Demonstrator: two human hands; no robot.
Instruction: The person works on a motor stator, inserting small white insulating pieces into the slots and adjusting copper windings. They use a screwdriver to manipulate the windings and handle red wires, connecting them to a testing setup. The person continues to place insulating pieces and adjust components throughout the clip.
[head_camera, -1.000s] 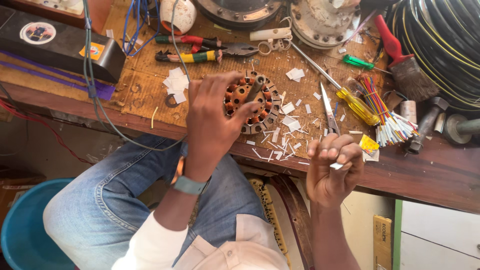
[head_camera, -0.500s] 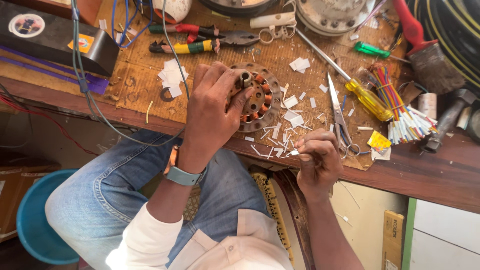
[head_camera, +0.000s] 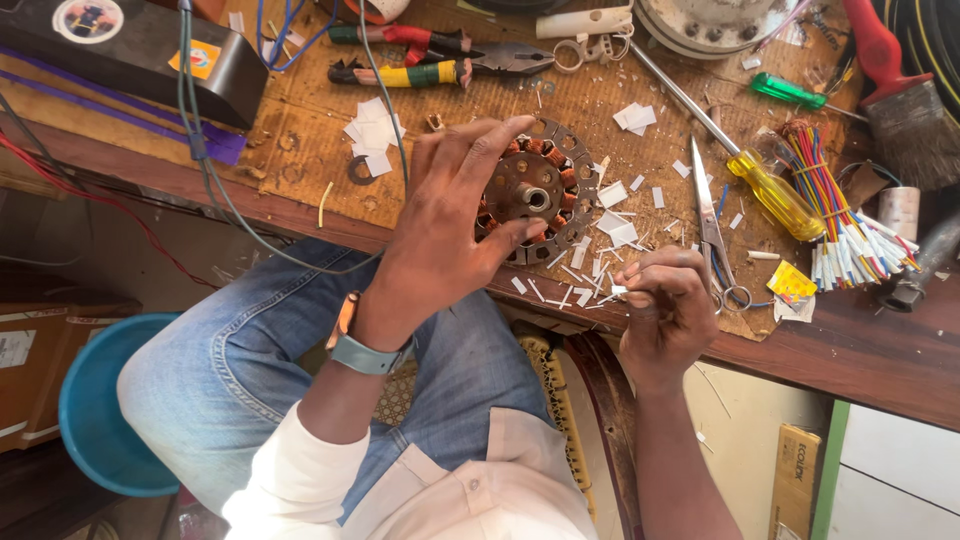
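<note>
— Where's the motor coil (head_camera: 535, 195)?
— On the tabletop (head_camera: 300, 150), under your left hand (head_camera: 450, 240), whose grip closes on its rim.
— And the right hand (head_camera: 665, 310)?
— Its grip pinches a paper strip (head_camera: 618, 290).

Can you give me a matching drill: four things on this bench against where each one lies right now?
Things:
1. stator
2. scissors
3. yellow screwdriver
4. pliers

Places:
A. far edge of the bench, beyond the paper scraps
B. under the left hand
C. beside the bundle of coloured wires
D. just beyond the right hand

Pairs: 1-B, 2-D, 3-C, 4-A
</note>
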